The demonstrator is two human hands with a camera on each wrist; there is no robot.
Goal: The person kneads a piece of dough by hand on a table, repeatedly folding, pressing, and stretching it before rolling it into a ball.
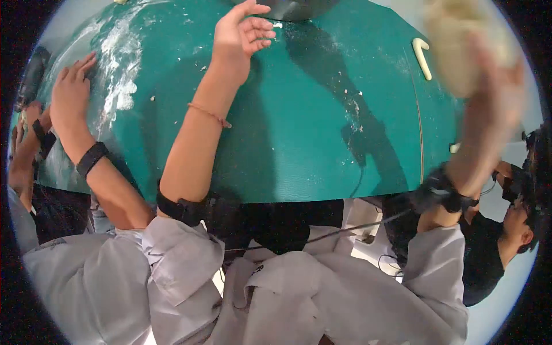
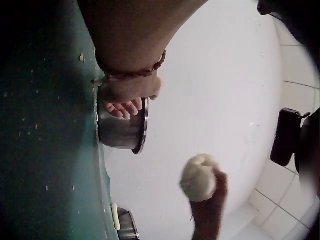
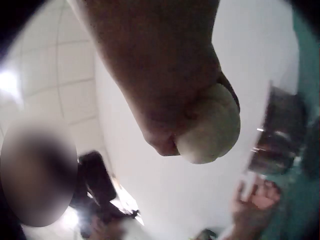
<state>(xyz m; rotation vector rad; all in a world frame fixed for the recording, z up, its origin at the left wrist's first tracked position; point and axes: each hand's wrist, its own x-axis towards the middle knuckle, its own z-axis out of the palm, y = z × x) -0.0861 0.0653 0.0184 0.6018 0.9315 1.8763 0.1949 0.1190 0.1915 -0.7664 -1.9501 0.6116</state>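
In the head view my left hand (image 1: 238,37), fingers loosely curled and holding nothing, hovers over the green table just left of a metal bowl (image 1: 294,7). The left wrist view has this hand (image 2: 127,97) in front of the bowl (image 2: 120,131). Raised at the right, my right hand (image 1: 497,92) grips a large pale lump of dough (image 1: 451,49), both blurred. The right wrist view shows the rounded dough (image 3: 215,130) held in that hand (image 3: 162,122); some of its fingers are hidden.
A curved dough strip (image 1: 422,59) lies on the green table (image 1: 310,132) at the right. White flour (image 1: 123,86) streaks the left side, beside another person's hand (image 1: 72,95). A second metal bowl (image 2: 129,225) stands farther off. A person in black (image 1: 489,253) is at the right.
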